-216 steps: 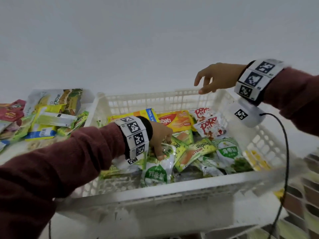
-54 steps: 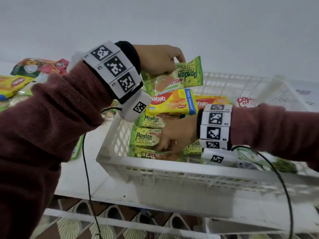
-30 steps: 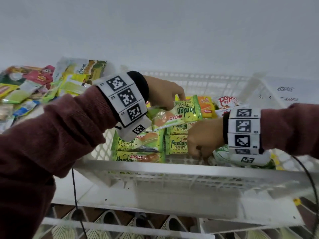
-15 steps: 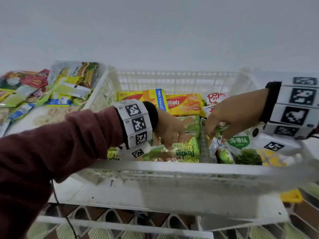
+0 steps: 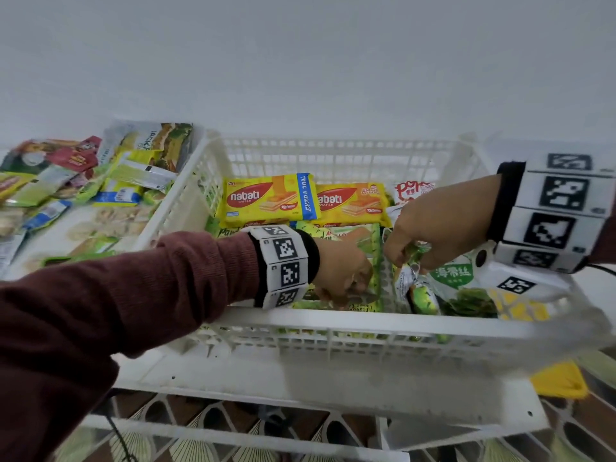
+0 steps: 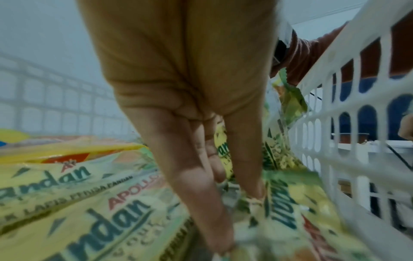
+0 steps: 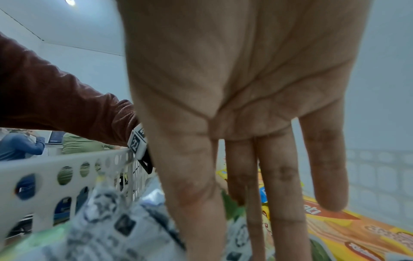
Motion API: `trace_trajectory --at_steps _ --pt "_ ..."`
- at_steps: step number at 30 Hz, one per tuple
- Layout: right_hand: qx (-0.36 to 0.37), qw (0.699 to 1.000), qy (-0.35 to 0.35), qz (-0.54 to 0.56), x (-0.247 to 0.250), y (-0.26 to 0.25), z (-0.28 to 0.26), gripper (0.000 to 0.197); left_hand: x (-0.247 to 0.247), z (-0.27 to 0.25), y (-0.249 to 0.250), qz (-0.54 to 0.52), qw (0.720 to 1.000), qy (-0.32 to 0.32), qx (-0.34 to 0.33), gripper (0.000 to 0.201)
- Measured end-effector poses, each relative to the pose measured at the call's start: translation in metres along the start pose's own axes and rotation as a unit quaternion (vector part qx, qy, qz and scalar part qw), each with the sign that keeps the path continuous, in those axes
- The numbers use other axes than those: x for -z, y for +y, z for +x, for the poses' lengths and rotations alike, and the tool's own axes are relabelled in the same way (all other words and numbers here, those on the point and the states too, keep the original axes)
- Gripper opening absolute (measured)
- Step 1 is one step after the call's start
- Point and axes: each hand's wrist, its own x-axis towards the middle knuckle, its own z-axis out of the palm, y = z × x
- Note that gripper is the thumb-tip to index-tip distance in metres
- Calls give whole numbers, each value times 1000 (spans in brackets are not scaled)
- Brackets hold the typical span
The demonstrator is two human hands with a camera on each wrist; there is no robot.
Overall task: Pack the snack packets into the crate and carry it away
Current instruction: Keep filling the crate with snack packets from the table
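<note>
A plain pale wall stands behind a white shelf (image 5: 300, 381) on which a white slatted plastic crate (image 5: 350, 325) sits, its near rim along the shelf's front edge. Inside, two yellow Nabati wafer packs (image 5: 266, 200) lie side by side against the far wall, with green Pandan layer cake packets (image 6: 67, 208) stacked in front of them toward the crate's left side and a green seaweed packet (image 5: 456, 281) in its right half. The left hand (image 5: 340, 271) reaches down over the near rim, thumb and fingers pinching the edge of a Pandan packet. The right hand (image 5: 436, 228) hangs over the middle of the crate, its fingers (image 7: 279, 185) nearly straight and pointing down onto a crinkled silver-backed packet (image 5: 405, 278); whether they grip it cannot be told. More snack packets (image 5: 83, 185) lie heaped on the shelf just left of the crate.
</note>
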Motion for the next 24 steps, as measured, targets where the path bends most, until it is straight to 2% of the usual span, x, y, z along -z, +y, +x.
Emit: trace_trajectory --at_steps 2,6,7,9,12,15,19,22,24 --pt "12 1000 9 6 0 2 -1 8 5 -3 -2 -56 998 21 6 23" --pt "10 997 32 76 1 9 0 30 25 -11 -9 -182 975 126 12 24" --pt "4 995 42 91 5 11 -3 36 28 -10 -9 -219 967 131 8 27" --pt "-9 988 86 125 12 17 -9 37 31 -10 -7 -302 949 96 7 33" --pt "-27 967 151 205 24 32 -20 29 28 -8 1 -380 924 40 22 34" --pt "-59 947 194 250 29 48 -29 23 24 -1 5 -426 904 28 31 39" --pt "-93 915 231 318 29 64 -38 20 22 5 12 -502 862 39 60 44" --pt "-109 890 267 354 29 70 -49 15 23 8 20 -509 858 32 57 52" --pt "-118 871 294 375 29 73 -56 16 25 11 24 -486 873 17 41 60"
